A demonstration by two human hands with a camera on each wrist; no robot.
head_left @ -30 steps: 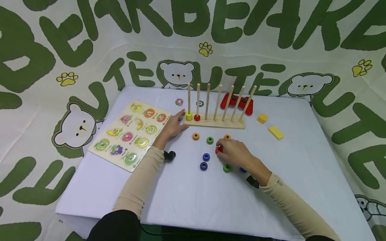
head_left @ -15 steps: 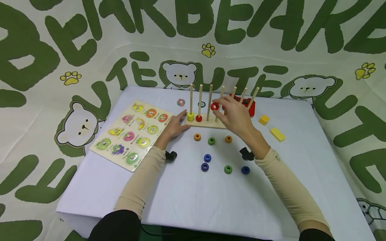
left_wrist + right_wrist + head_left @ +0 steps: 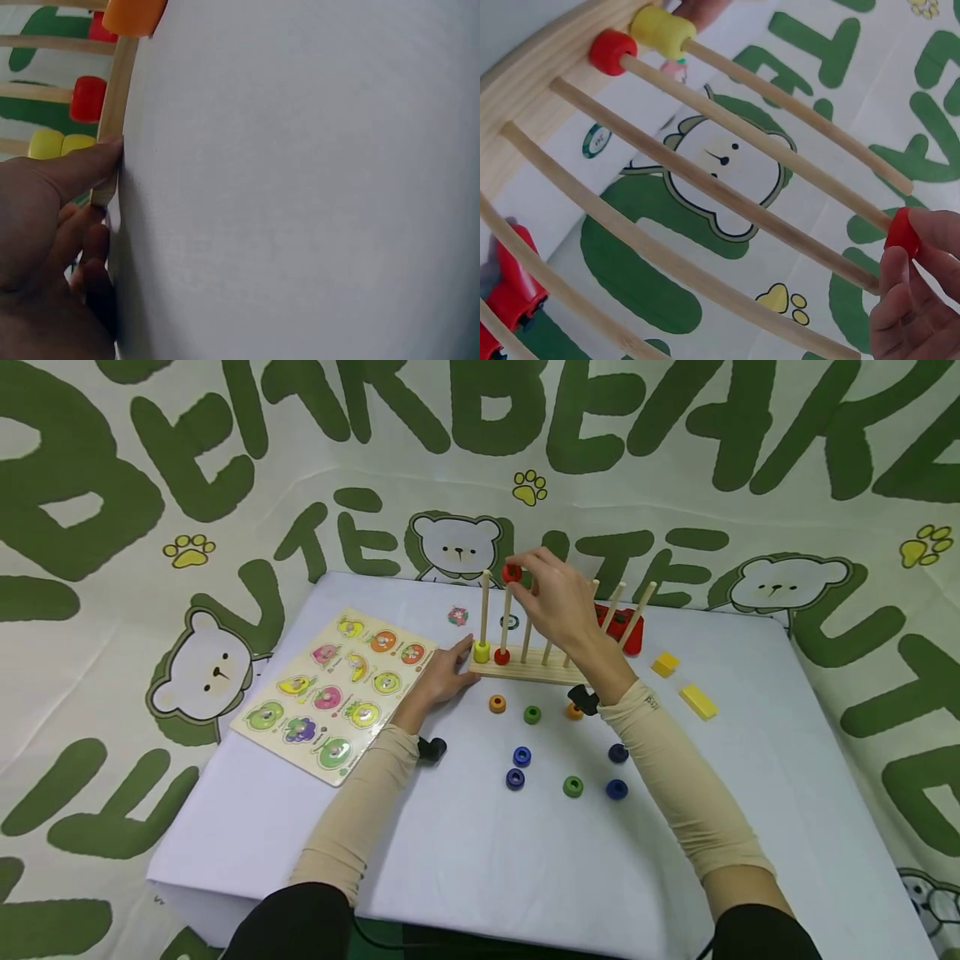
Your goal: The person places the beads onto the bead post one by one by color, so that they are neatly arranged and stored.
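Note:
A wooden peg rack (image 3: 536,672) stands near the back of the table, its several upright pegs in a row. Yellow rings (image 3: 482,652) sit at the foot of the leftmost peg, and one red ring (image 3: 613,52) at the foot of the second. My right hand (image 3: 558,597) pinches another red ring (image 3: 902,234) between thumb and fingers, right at the top of that second peg. At the rack's left end my left hand (image 3: 446,675) grips the base, thumb (image 3: 86,163) along the front face and fingers curled behind the end.
Loose rings lie before the rack: orange (image 3: 497,703), green (image 3: 532,715) and blue (image 3: 522,756) among them. A fruit puzzle board (image 3: 333,693) is at left. Behind the rack sits a red game controller (image 3: 626,627); yellow blocks (image 3: 699,702) lie at right.
My right hand has picked the red ring off the table and carried it up and leftward to the second peg's tip. The left hand has stayed at the rack's end.

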